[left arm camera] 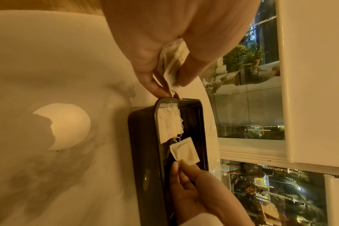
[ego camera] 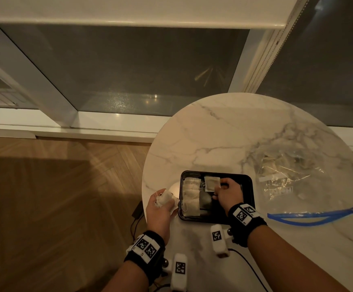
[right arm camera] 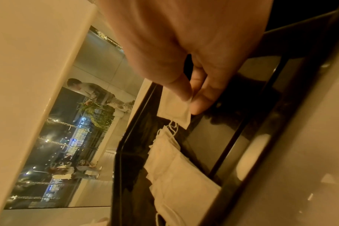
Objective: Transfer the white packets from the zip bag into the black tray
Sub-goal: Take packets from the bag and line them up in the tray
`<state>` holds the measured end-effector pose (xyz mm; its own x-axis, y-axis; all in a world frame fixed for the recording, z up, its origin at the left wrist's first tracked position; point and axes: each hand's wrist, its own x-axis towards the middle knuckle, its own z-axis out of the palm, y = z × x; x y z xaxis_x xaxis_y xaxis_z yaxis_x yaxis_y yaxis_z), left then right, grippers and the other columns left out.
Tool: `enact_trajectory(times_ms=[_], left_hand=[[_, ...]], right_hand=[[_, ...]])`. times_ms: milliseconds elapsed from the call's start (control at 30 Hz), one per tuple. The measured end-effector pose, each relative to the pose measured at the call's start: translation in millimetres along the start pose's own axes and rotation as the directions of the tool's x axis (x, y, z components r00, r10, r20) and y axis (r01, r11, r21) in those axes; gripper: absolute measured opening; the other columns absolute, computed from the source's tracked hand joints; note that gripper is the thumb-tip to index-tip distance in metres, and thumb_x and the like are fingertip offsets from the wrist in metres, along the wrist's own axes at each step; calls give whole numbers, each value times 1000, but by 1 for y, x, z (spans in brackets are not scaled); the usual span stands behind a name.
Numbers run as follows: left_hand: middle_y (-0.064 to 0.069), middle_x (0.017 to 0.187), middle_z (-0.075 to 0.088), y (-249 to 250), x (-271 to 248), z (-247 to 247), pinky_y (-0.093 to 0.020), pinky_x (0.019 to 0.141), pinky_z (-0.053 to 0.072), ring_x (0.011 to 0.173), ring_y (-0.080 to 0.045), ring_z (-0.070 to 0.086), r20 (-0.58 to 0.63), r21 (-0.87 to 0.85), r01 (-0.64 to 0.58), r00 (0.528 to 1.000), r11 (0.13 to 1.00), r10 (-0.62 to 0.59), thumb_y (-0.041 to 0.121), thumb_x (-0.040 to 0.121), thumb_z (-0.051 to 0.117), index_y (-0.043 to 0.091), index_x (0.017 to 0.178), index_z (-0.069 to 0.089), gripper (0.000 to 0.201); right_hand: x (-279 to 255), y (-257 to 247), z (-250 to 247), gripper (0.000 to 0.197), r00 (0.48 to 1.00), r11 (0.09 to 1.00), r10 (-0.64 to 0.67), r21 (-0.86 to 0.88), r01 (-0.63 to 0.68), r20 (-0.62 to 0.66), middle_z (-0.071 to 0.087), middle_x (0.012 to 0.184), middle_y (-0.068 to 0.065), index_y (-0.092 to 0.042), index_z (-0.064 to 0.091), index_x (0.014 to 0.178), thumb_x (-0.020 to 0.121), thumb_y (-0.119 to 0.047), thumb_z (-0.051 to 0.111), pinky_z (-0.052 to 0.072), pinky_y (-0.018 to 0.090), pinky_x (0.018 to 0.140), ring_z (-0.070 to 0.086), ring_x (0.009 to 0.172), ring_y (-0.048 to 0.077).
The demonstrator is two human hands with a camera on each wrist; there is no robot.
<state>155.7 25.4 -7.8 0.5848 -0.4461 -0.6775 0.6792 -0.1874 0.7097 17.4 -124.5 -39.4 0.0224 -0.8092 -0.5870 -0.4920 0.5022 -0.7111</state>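
Observation:
A black tray sits on the round marble table. Several white packets lie in a row down its left side. My right hand pinches one white packet by its edge, low over the tray's far middle; the same packet shows in the right wrist view between thumb and forefinger. My left hand holds a small bunch of packets with strings just left of the tray; they hang by the tray rim. The clear zip bag lies to the right.
The bag's blue zip strip lies open near the table's right front. The table's left edge is close to my left hand. A window frame stands behind the table; wooden floor and cables lie to the left.

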Motion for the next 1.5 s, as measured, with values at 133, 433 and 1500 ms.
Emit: enact_trajectory(times_ms=[133, 433, 1500], left_hand=[[-12, 111, 66, -1, 3, -2, -40, 84, 60, 99, -25, 65, 10, 26, -8, 1000, 1000, 7, -6, 91, 63, 17, 119, 63, 36], [-13, 112, 67, -4, 8, -5, -50, 91, 58, 103, -30, 66, 0, 69, -24, 1000, 997, 24, -5, 88, 66, 18, 117, 65, 37], [-19, 111, 68, -10, 10, -3, -55, 88, 58, 98, -31, 68, 4, 116, -36, 999, 993, 36, -6, 87, 64, 19, 111, 66, 35]], right_hand=[[7, 1, 4, 10, 998, 995, 39, -92, -43, -50, 72, 85, 6, -15, 67, 92, 85, -10, 70, 62, 45, 73, 70, 75, 25], [9, 0, 7, 9, 995, 990, 65, -121, -75, -81, 72, 77, 2, -27, 66, 71, 72, -26, 75, 61, 44, 75, 70, 78, 27], [-33, -11, 13, 18, 962, 871, -7, -471, 141, 274, 69, 79, -3, -24, 64, 70, 76, -20, 80, 56, 26, 80, 67, 82, 14]])
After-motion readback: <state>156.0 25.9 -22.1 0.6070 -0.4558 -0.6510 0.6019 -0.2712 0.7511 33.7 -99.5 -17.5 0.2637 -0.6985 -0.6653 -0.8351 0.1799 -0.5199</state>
